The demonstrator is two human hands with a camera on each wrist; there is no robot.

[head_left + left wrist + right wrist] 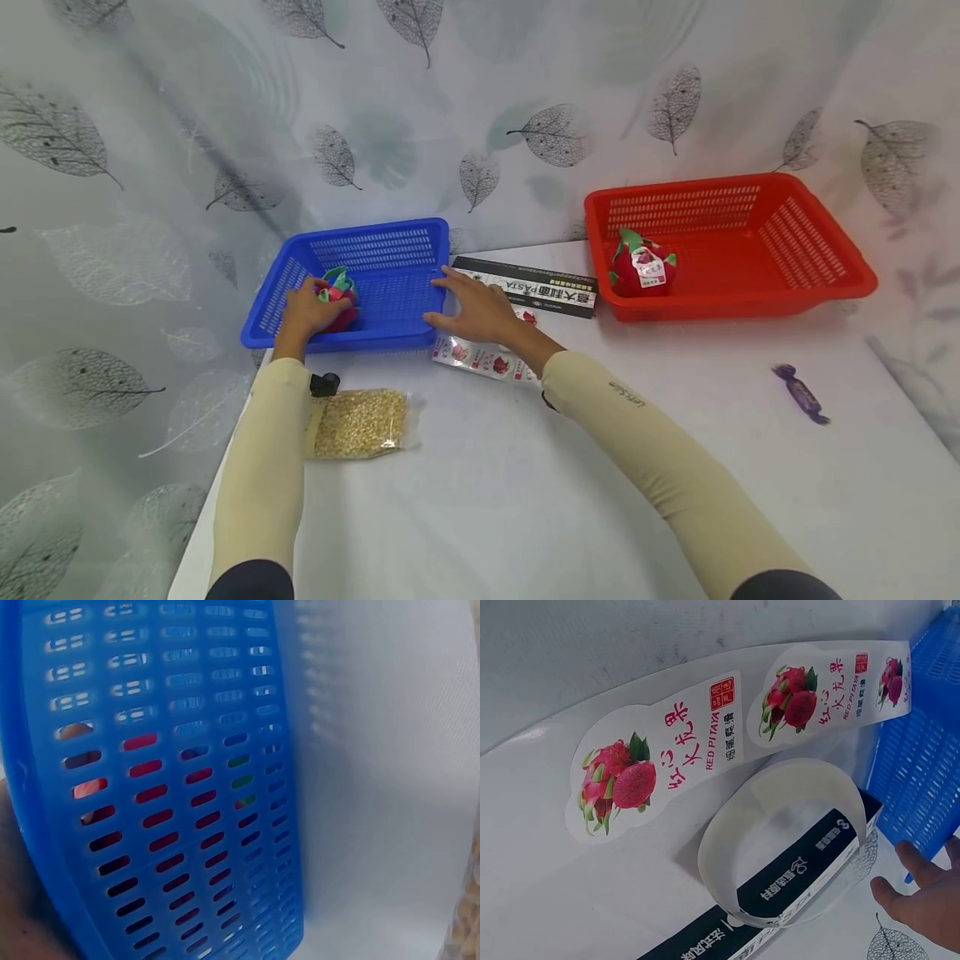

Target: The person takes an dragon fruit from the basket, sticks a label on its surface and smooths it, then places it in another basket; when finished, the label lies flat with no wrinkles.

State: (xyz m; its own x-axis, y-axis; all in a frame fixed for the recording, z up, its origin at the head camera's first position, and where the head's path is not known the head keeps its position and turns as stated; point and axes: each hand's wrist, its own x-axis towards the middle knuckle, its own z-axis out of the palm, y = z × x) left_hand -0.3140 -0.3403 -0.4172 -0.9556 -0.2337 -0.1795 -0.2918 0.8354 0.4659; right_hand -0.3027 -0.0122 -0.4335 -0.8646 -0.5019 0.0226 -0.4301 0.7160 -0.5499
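Inside the blue basket (pixel 397 337), my left hand (pixel 306 310) grips a red dragon fruit (pixel 347 315) with green tips. Through the basket's slots in the left wrist view, red and green patches of the dragon fruit (pixel 157 817) show. My right hand (pixel 480 310) is at the basket's right side, fingers spread and holding nothing. In the right wrist view, the fingers of that hand (pixel 930 900) come close to the blue wall. Below them lies a strip of dragon fruit labels (pixel 480 357), which runs off a roll (pixel 724 859).
A black and white pasta box (pixel 540 287) lies between the baskets. The red basket (pixel 750 304) at the right holds another dragon fruit (pixel 641 265) with a white label. In front of the blue basket lies a bag of yellow grains (pixel 360 423); a purple wrapped candy (pixel 802 395) is far right.
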